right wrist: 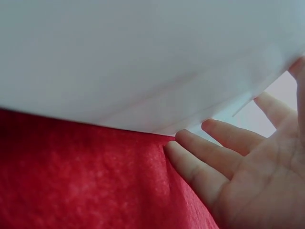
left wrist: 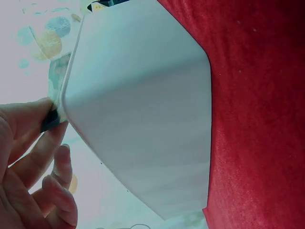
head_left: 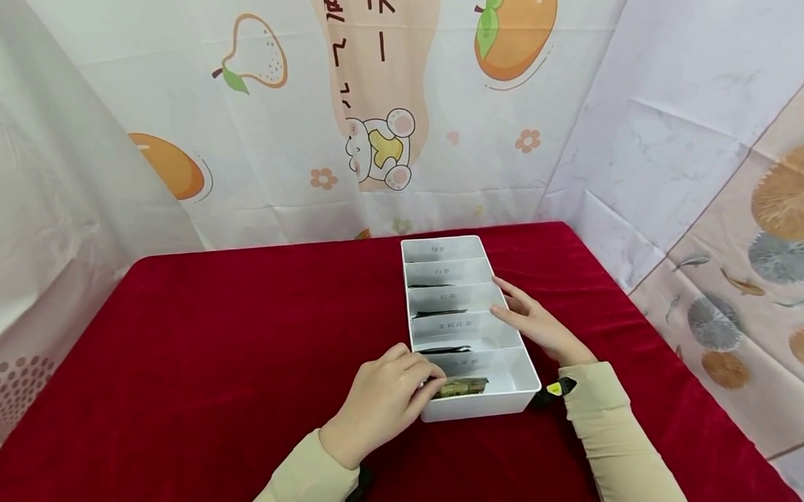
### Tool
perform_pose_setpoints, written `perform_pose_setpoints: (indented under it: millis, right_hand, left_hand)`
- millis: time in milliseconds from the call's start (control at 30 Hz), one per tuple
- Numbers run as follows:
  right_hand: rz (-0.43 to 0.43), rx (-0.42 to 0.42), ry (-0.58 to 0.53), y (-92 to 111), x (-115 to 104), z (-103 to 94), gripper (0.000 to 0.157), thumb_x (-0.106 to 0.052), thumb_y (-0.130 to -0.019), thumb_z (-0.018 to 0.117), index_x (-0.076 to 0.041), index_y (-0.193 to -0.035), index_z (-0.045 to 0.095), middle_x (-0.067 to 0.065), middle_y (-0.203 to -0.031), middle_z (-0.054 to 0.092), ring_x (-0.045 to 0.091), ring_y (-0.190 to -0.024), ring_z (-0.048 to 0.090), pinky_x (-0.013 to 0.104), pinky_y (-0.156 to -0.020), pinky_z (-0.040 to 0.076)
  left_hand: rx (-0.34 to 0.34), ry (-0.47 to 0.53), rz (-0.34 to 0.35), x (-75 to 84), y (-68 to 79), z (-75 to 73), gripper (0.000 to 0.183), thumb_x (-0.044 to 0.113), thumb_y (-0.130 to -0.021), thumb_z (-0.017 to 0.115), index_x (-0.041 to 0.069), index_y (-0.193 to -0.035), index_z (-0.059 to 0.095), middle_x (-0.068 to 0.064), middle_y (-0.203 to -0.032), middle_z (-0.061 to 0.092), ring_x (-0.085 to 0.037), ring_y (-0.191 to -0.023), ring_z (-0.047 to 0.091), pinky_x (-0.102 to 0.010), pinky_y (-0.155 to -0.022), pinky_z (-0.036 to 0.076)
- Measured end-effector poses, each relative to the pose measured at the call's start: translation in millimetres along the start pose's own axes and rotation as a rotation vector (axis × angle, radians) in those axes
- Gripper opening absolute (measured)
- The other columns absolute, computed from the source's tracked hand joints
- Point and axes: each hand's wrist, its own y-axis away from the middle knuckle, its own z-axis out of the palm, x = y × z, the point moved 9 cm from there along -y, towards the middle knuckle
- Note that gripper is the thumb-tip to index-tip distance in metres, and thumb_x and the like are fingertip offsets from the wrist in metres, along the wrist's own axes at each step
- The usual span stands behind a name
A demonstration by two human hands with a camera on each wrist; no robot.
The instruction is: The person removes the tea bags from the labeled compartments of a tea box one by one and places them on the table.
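Pinching a dark green flat packet (head_left: 463, 387) into the nearest compartment, left hand (head_left: 382, 402); right hand (head_left: 536, 324), fingers straight, braces the white plastic divided tray (head_left: 510, 405) between them, steadying it on red velvet cloth (head_left: 244, 348).

Divider labels in the white tray (head_left: 514, 351) carry small Chinese print, mostly too small to read; one looks like 茉莉花茶. The backdrop banner (head_left: 381, 72) shows large brown Chinese characters, cut off; "一" and part of "天" are legible.

Staged tabletop recording booth, fruit-printed cloth backdrops (head_left: 395, 94) hung around, red velvet-covered table (head_left: 211, 349)
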Motion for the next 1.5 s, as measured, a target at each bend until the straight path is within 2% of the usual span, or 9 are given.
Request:
perform_pose_setpoints:
  millis: [167, 400, 500, 633, 767, 967, 1200, 1333, 1500]
  right_hand:
    - [0.005, 0.0, 0.01, -0.5, 0.0, -1.4, 0.071, -0.033, -0.101, 0.057, -0.026, -0.16, 0.018, 0.025, -0.158, 0.03, 0.043, -0.138, 0.043, 0.055, -0.108, 0.039]
    - [0.021, 0.001, 0.014, -0.4, 1.9, -1.4, 0.071, -0.035, -0.101, 0.057, -0.028, -0.16, 0.018, 0.025, -0.159, 0.027, 0.044, -0.14, 0.04, 0.059, -0.109, 0.037]
    - [0.023, 0.0, 0.012, -0.3, 2.5, -1.1, 0.072, -0.036, -0.101, 0.057, -0.028, -0.16, 0.017, 0.025, -0.16, 0.026, 0.044, -0.141, 0.038, 0.06, -0.11, 0.035]
    - [0.023, -0.001, 0.018, -0.3, 2.2, -1.5, 0.072, -0.036, -0.101, 0.057, -0.028, -0.16, 0.017, 0.025, -0.16, 0.025, 0.044, -0.143, 0.034, 0.062, -0.111, 0.033]
    - [0.028, -0.002, 0.024, -0.2, 2.1, -1.7, 0.072, -0.037, -0.101, 0.057, -0.029, -0.16, 0.016, 0.025, -0.16, 0.024, 0.044, -0.145, 0.032, 0.063, -0.111, 0.032]
    - [0.033, 0.0, 0.025, 0.6, 1.1, -0.1, 0.072, -0.037, -0.101, 0.057, -0.026, -0.16, 0.016, 0.025, -0.16, 0.025, 0.045, -0.143, 0.033, 0.063, -0.11, 0.033]
    - [0.032, 0.008, 0.019, 1.2, 1.5, -1.2, 0.072, -0.035, -0.101, 0.057, -0.025, -0.16, 0.017, 0.026, -0.159, 0.027, 0.045, -0.141, 0.037, 0.061, -0.109, 0.036]
    - [0.028, 0.004, 0.014, 0.7, 2.1, -1.3, 0.072, -0.035, -0.101, 0.057, -0.025, -0.16, 0.017, 0.025, -0.158, 0.029, 0.044, -0.137, 0.042, 0.056, -0.107, 0.041]
    - [0.024, 0.001, 0.01, 0.0, 1.6, -0.6, 0.071, -0.035, -0.101, 0.057, -0.026, -0.16, 0.018, 0.025, -0.158, 0.03, 0.043, -0.136, 0.044, 0.054, -0.105, 0.043]
  left_hand:
    - [0.035, 0.03, -0.021, -3.7, -4.5, -7.6, 0.004, 0.027, -0.092, 0.072, 0.024, -0.094, 0.074, 0.015, -0.086, 0.072, -0.002, -0.07, 0.05, -0.011, -0.053, 0.039]
    - [0.084, 0.086, -0.016, -8.9, -13.9, -18.8, 0.007, 0.027, -0.092, 0.072, 0.021, -0.094, 0.074, 0.012, -0.083, 0.072, -0.002, -0.065, 0.053, -0.012, -0.051, 0.039]
    - [0.083, 0.11, -0.05, -14.5, -20.8, -24.1, 0.009, 0.029, -0.091, 0.072, 0.02, -0.091, 0.075, 0.011, -0.078, 0.07, -0.002, -0.062, 0.05, -0.012, -0.05, 0.038]
    - [0.07, 0.15, -0.128, -25.8, -30.4, -31.6, 0.009, 0.03, -0.092, 0.072, 0.021, -0.09, 0.075, 0.01, -0.075, 0.067, -0.002, -0.061, 0.049, -0.015, -0.051, 0.039]
    - [0.028, 0.227, -0.228, -43.3, -40.8, -33.1, 0.009, 0.029, -0.093, 0.07, 0.022, -0.092, 0.074, 0.011, -0.076, 0.068, -0.002, -0.062, 0.048, -0.02, -0.055, 0.041]
    - [-0.049, 0.372, -0.368, -78.8, -49.3, -22.0, 0.012, 0.029, -0.095, 0.068, 0.02, -0.098, 0.074, 0.01, -0.077, 0.069, -0.007, -0.064, 0.056, -0.025, -0.059, 0.046]
    - [-0.052, 0.475, -0.465, -116.6, -51.3, -11.5, 0.013, 0.028, -0.094, 0.069, 0.018, -0.099, 0.075, 0.004, -0.086, 0.073, -0.01, -0.075, 0.065, -0.03, -0.071, 0.052]
    - [-0.05, 0.488, -0.515, -136.1, -50.1, -5.9, 0.013, 0.028, -0.094, 0.069, 0.018, -0.1, 0.075, 0.002, -0.087, 0.073, -0.012, -0.076, 0.063, -0.031, -0.071, 0.05]
    - [-0.046, 0.504, -0.579, -156.1, -47.5, -1.5, 0.015, 0.029, -0.095, 0.068, 0.017, -0.102, 0.074, 0.0, -0.089, 0.072, -0.022, -0.081, 0.061, -0.032, -0.072, 0.048]
